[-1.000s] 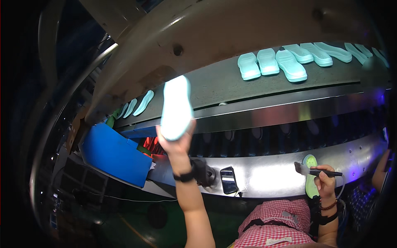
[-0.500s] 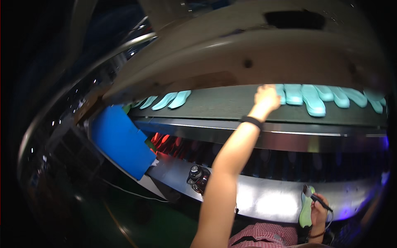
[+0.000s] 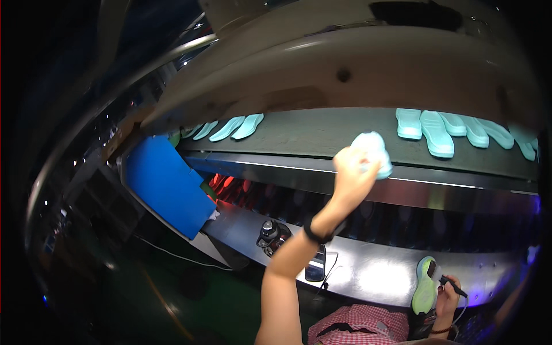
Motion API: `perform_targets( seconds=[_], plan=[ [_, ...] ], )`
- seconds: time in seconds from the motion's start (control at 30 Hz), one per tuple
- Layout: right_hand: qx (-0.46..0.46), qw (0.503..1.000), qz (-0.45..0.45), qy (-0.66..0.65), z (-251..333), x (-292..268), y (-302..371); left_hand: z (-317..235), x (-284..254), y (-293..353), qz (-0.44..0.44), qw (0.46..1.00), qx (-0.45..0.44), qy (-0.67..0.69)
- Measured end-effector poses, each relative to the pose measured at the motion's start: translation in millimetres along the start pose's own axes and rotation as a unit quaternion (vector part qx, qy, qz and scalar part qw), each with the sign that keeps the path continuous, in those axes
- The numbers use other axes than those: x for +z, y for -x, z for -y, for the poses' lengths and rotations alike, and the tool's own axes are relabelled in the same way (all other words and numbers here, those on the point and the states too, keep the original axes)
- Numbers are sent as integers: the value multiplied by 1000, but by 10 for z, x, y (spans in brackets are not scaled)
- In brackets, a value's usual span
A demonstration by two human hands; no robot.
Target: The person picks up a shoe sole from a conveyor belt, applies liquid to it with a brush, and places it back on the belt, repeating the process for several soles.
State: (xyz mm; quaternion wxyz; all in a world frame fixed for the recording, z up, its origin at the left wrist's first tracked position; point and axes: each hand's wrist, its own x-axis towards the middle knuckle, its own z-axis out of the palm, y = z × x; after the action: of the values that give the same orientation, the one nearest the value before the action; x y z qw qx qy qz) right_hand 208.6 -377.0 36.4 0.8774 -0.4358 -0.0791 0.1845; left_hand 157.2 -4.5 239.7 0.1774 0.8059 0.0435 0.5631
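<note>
My left hand [image 3: 352,172], with a black band at the wrist, grips a light-blue shoe sole [image 3: 377,150] and holds it over the front edge of the dark conveyor belt [image 3: 310,135]. The fingers wrap over part of the sole. At the lower right, my right hand [image 3: 446,301] is closed on a black pen-like tool [image 3: 455,286] with a thin cable. Just left of that hand, a yellow-green shoe sole [image 3: 424,292] lies on the metal ledge [image 3: 374,282]; a dark patch shows near its upper end. Whether the tool touches this sole I cannot tell.
Several light-blue soles [image 3: 437,135] lie on the belt at right, others [image 3: 248,126] at left. A brown hood [image 3: 259,86] hangs low over the belt. A blue panel [image 3: 167,184] stands left. On the ledge are a dark bottle [image 3: 269,233] and a phone [image 3: 315,267].
My left hand has picked a light-blue sole off the belt and drawn it nearer and slightly left. My right hand keeps the tool near the yellow-green sole. The phone has come into view.
</note>
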Motion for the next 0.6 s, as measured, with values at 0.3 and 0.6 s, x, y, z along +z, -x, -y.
perform_targets(
  seconds=[0.3, 0.6],
  plan=[
    [-2, 997, 67, -40, 99, 386, -9, -308, -663, 1924, 105, 521, -496, 686],
    [78, 967, 172, 172, -187, 860, -214, -750, 132, 2271, 115, 280, -564, 768]
  ],
)
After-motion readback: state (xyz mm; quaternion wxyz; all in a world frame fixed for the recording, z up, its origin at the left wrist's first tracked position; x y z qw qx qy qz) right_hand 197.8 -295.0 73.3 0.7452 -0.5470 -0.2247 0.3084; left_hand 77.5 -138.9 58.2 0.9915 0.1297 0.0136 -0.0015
